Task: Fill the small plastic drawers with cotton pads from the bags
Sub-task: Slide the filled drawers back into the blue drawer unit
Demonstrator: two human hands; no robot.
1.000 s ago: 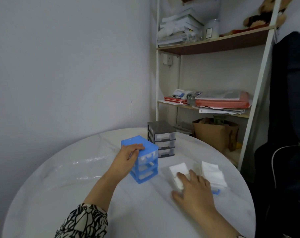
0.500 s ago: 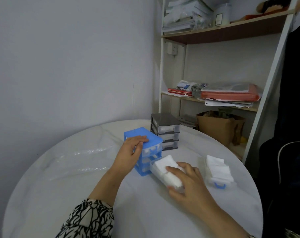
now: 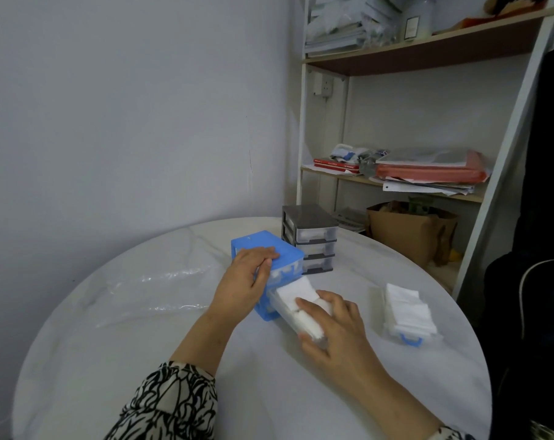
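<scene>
Blue plastic drawer unit (image 3: 271,265) stands near the middle of a round white marble-look table (image 3: 142,360), steadied by the left hand (image 3: 247,281), whose fingers curl over its top front edge. The right hand (image 3: 333,325) grips a clear drawer (image 3: 293,308) heaped with white cotton pads (image 3: 296,296) — its inner end sits in the unit's lower slot, the rest sticking out toward the camera. A second drawer (image 3: 407,336) with a blue handle, also piled with pads, lies apart at right. Behind — a grey drawer unit (image 3: 310,238); at left, an empty clear bag (image 3: 161,290).
</scene>
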